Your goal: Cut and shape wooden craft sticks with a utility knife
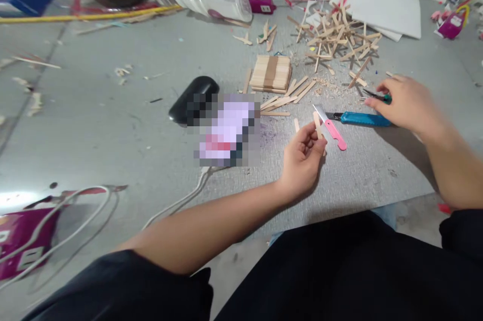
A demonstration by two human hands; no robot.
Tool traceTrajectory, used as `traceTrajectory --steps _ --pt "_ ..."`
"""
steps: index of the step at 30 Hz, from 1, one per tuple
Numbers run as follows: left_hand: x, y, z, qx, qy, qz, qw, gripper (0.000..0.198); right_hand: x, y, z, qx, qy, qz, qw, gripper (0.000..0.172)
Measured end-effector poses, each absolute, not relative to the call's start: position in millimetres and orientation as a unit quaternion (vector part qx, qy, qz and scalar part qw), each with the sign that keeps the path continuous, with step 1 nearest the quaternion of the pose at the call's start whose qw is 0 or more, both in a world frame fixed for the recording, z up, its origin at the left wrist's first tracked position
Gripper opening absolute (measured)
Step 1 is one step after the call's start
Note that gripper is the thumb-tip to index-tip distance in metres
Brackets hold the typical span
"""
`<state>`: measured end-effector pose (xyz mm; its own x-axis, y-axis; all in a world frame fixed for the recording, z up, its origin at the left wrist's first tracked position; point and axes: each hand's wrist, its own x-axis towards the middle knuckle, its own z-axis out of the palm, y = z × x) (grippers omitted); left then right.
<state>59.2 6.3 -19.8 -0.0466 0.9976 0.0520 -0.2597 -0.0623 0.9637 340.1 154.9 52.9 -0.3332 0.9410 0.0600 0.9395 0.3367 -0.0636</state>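
My left hand (304, 157) is closed on a wooden craft stick (318, 124), pinched between thumb and fingers. Another craft stick (296, 125) shows just behind its knuckles. My right hand (407, 102) grips small pliers (372, 93) with dark jaws and a green handle, the tips pointing left. Between the hands lie a pink folding knife (335, 135) with its blade out and a blue utility knife (365, 118). The pink knife's blade is close to the held stick. The blue knife's end reaches beneath my right hand.
A banded bundle of craft sticks (270, 73) lies beyond loose sticks (290, 95). Crossed stick pieces (339, 39) are heaped at the back right, beside white boards (381, 6). A blurred-out phone (228, 127) with a cable and a black case (194, 99) lie left.
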Motion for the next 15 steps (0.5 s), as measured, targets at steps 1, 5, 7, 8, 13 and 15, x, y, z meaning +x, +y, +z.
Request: traceTrajectory --steps 1,5,7,8,13,15 --pt "60 7 -17 0.431 0.426 0.583 0.541 0.035 351 161 55 -0.587 -0.81 0.01 0.007 0.06" --pt "62 8 -13 0.424 0.422 0.573 0.559 0.035 381 180 55 -0.579 -0.808 0.037 -0.099 0.072" --pt "63 7 -13 0.422 0.419 0.565 0.572 0.039 386 183 51 -0.577 -0.809 0.044 -0.104 0.066" --pt "63 6 -13 0.421 0.417 0.562 0.577 0.04 386 184 48 -0.577 -0.809 0.046 -0.105 0.061" --pt "61 7 -12 0.42 0.41 0.564 0.581 0.041 388 188 44 -0.568 -0.814 0.072 -0.096 0.045" --pt "61 10 -13 0.42 0.409 0.571 0.575 0.042 392 188 50 -0.565 -0.815 0.11 -0.07 0.043"
